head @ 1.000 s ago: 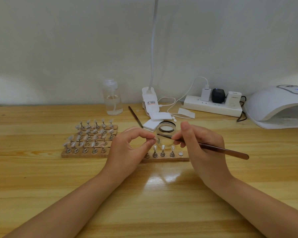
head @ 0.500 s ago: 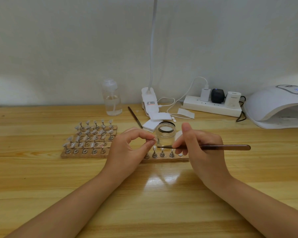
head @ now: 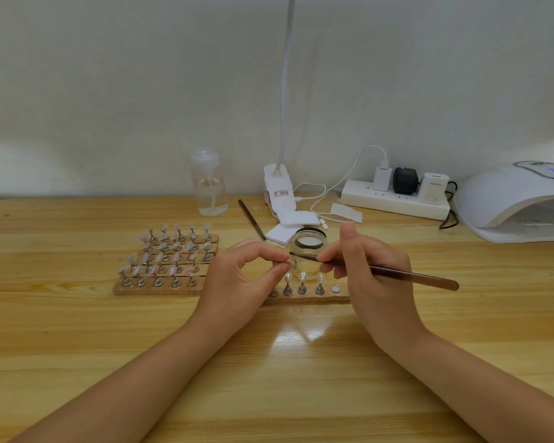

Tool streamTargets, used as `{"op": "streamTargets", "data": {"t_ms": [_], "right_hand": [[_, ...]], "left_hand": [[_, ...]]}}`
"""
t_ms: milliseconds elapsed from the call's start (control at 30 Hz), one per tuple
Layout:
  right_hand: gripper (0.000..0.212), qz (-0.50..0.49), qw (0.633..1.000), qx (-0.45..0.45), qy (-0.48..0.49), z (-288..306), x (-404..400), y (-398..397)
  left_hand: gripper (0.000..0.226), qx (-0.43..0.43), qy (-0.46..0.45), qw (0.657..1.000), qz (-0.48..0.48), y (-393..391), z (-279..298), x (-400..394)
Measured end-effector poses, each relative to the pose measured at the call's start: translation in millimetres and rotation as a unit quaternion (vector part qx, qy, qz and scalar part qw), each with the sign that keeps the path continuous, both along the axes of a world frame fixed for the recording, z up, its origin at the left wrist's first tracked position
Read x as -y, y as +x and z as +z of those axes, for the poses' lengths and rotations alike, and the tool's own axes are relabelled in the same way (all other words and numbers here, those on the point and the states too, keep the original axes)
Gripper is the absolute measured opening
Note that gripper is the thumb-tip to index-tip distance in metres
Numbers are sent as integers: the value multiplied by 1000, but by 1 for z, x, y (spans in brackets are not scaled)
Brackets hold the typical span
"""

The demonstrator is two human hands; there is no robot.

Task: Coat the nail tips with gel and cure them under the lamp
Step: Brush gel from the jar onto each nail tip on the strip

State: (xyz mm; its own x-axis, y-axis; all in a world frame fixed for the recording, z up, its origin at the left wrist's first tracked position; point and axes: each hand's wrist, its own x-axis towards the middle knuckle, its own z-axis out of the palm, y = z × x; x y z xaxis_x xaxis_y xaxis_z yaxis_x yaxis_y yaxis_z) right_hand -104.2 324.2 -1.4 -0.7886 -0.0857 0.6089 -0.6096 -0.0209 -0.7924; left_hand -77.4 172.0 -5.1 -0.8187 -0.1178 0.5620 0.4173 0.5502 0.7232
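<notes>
On the table (head: 77, 330), a wooden strip (head: 307, 298) carried three nail tips (head: 303, 276) on stands. The left hand (head: 237, 282) pinched something tiny; the right hand (head: 375, 276) gripped a brush (head: 397, 274), bristles toward nine o'clock. Behind sat a clear jar (head: 307, 249), contents unclear. The lamp (head: 518, 203) stood at two o'clock.

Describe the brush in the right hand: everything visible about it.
The slim brown-handled gel brush is a long thin stick with a glossy brownish handle, widening slightly toward its blunt far end at the right. It lies almost level, sloping down to the right. The right hand pinches it near the dark front part, thumb raised. Its dark tip points left, meeting the spot pinched by the left hand, in front of the small clear glass jar. Whatever is pinched there is too small to make out.
</notes>
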Motion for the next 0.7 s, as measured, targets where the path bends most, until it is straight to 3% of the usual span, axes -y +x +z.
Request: {"op": "streamTargets", "data": {"t_ms": [400, 700], "right_hand": [[45, 8, 999, 35, -20, 1, -3, 2], [38, 0, 1000, 15, -8, 1, -2, 0]], "left_hand": [[21, 3, 7, 1000, -1, 1, 0, 0], [24, -4, 0, 1000, -3, 1, 0, 0]]}}
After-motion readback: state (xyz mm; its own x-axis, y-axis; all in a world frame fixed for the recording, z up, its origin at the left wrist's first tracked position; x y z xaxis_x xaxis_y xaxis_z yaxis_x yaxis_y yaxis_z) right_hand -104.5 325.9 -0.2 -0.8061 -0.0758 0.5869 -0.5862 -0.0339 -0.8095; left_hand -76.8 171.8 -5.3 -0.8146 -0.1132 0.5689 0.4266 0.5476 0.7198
